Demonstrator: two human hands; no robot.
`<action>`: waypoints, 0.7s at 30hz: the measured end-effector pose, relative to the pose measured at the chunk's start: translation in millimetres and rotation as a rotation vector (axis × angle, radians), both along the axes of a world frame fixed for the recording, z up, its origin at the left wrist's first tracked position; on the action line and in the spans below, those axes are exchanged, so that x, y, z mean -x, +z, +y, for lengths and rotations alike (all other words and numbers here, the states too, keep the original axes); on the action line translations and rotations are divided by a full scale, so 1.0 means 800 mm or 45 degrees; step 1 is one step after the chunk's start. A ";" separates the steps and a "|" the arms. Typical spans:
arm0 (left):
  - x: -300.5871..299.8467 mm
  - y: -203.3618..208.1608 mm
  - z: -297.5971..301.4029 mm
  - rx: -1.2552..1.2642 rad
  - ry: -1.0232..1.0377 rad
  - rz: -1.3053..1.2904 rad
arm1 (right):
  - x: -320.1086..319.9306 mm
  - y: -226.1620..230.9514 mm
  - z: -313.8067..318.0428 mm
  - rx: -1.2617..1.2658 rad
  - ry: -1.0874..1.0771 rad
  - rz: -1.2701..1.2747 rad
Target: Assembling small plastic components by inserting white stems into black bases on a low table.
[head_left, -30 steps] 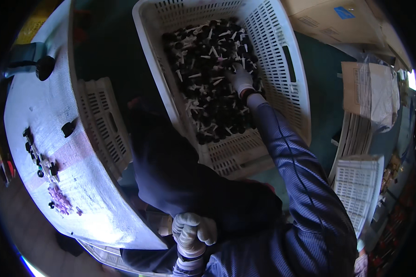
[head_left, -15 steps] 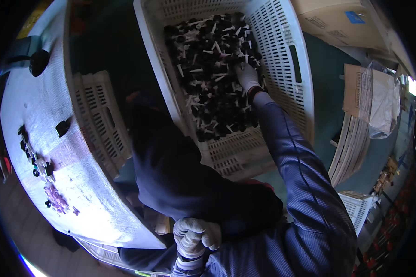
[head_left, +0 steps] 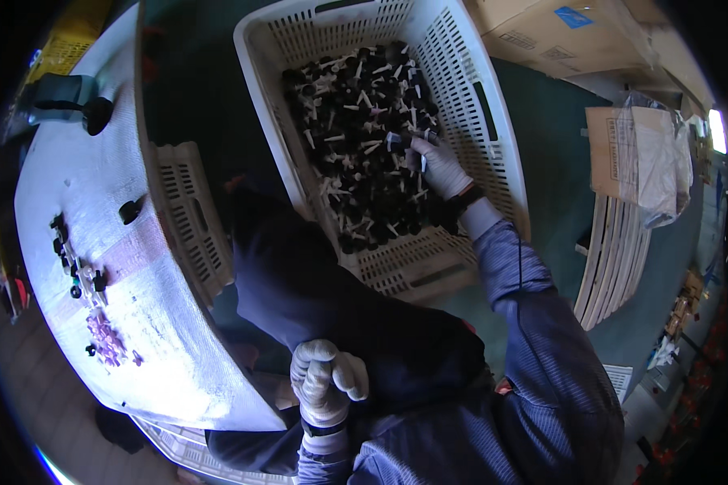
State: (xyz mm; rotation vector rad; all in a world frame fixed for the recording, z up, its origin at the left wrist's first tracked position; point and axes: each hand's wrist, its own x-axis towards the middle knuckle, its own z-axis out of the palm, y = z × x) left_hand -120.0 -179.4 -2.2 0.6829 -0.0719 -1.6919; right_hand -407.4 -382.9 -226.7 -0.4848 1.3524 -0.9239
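My right hand (head_left: 445, 170), in a white glove, is over the right side of a white slatted plastic crate (head_left: 505, 170). Its thumb and fingers pinch small black-and-white plastic parts (head_left: 396, 141), partly hidden by the glove. Below it, a heap of black parts with white peg-like stems (head_left: 356, 153) covers the crate's bottom. My left hand (head_left: 328, 382), also gloved, rests near my lap with its fingers curled closed; whatever may be inside them is hidden.
On my left a pale-covered table (head_left: 170, 356) holds a row of black and white parts (head_left: 71, 259), a pile of pink pieces (head_left: 105, 338) and a black-handled tool (head_left: 85, 111). Another crate (head_left: 190, 214) stands beside it. Cardboard boxes (head_left: 534, 32) are at the back right.
My right hand has risen out of the heap and drawn back toward me, with small parts now in its fingers. My left hand stays closed, shifted slightly left in view.
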 end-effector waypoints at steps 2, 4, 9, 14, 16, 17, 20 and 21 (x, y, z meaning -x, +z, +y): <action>0.002 -0.001 0.000 0.016 -0.018 -0.020 | -0.007 0.023 0.007 0.050 -0.047 -0.064; 0.003 -0.001 0.001 0.077 -0.017 -0.074 | -0.012 0.045 0.010 0.059 -0.047 -0.231; 0.008 0.007 -0.001 0.067 -0.013 -0.184 | -0.030 0.105 0.032 0.169 0.010 -0.357; 0.015 0.026 -0.006 0.027 -0.010 -0.284 | -0.036 0.160 0.060 0.228 0.135 -0.408; 0.014 0.033 -0.008 0.030 -0.077 -0.449 | -0.046 0.192 0.074 0.276 0.172 -0.379; 0.016 0.039 -0.011 -0.010 -0.130 -0.524 | -0.049 0.204 0.077 0.298 0.236 -0.360; 0.025 0.057 -0.019 -0.009 -0.147 -0.697 | -0.056 0.261 0.094 0.360 0.474 -0.153; 0.023 0.065 -0.023 -0.047 -0.201 -0.762 | -0.058 0.275 0.100 0.373 0.547 -0.100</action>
